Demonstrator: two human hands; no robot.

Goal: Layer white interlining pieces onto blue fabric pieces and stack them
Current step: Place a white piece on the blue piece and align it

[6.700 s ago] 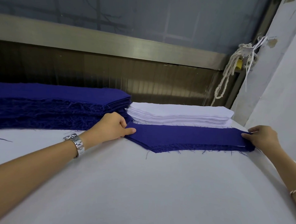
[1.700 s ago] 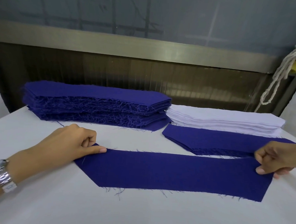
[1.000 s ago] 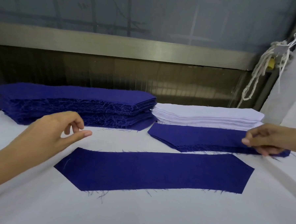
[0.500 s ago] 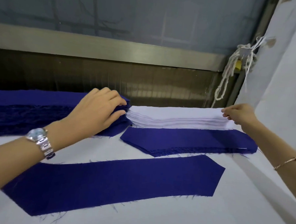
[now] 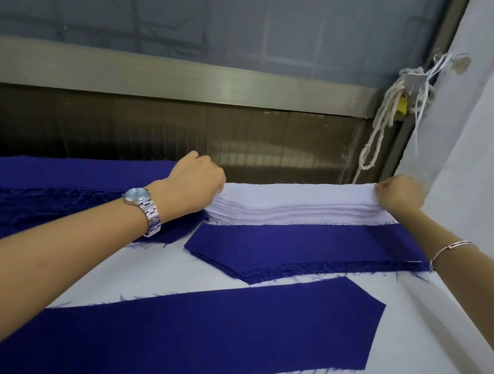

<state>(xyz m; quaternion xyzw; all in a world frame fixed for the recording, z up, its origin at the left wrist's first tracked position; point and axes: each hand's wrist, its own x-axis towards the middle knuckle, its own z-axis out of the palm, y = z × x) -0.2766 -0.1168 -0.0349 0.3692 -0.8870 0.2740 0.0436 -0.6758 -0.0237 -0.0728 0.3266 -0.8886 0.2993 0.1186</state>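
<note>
A single blue fabric piece (image 5: 204, 330) lies flat on the white table, nearest to me. Behind it sits a low stack of blue pieces (image 5: 299, 249), and behind that a stack of white interlining pieces (image 5: 296, 206). My left hand (image 5: 194, 181) pinches the left end of the top white piece. My right hand (image 5: 400, 195) pinches its right end, lifted slightly off the stack. A tall stack of blue fabric (image 5: 53, 194) stands at the left, partly behind my left arm.
The white table (image 5: 417, 353) stretches to the front and right. A dark ribbed panel and metal rail (image 5: 188, 78) run along the back. A knotted white rope (image 5: 387, 114) hangs at the back right beside a white wall (image 5: 477, 141).
Both hands let go of the single blue piece, now flat on the table, and moved back to the white stack, where they now pinch the ends of the top piece.
</note>
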